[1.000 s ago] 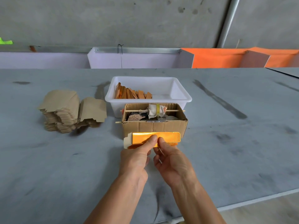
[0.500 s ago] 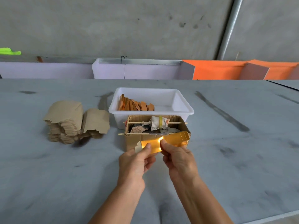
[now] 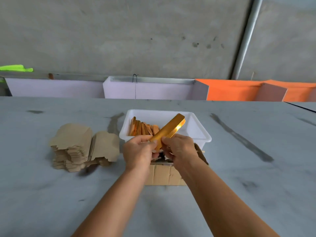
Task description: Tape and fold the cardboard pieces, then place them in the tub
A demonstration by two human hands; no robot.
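Observation:
A folded, shiny gold cardboard piece [image 3: 168, 130] slants up to the right over the front rim of the white tub [image 3: 199, 134]. My left hand [image 3: 138, 151] pinches its lower end and my right hand [image 3: 179, 149] grips it just beside. Several folded gold pieces [image 3: 142, 128] stand on edge in the tub's left half. A stack of flat brown cardboard blanks [image 3: 73, 149] lies on the table to the left. My hands hide most of the small brown carton [image 3: 166, 174] in front of the tub.
The grey table [image 3: 256, 177] stretches wide on both sides. White and orange partition panels [image 3: 153, 89] line its far edge below a concrete wall. A thin stick [image 3: 201, 151] pokes out of the carton on the right.
Both hands have lifted the gold piece from in front of the carton up over the tub's front rim. It has turned from lying level to slanting up to the right and looks narrower.

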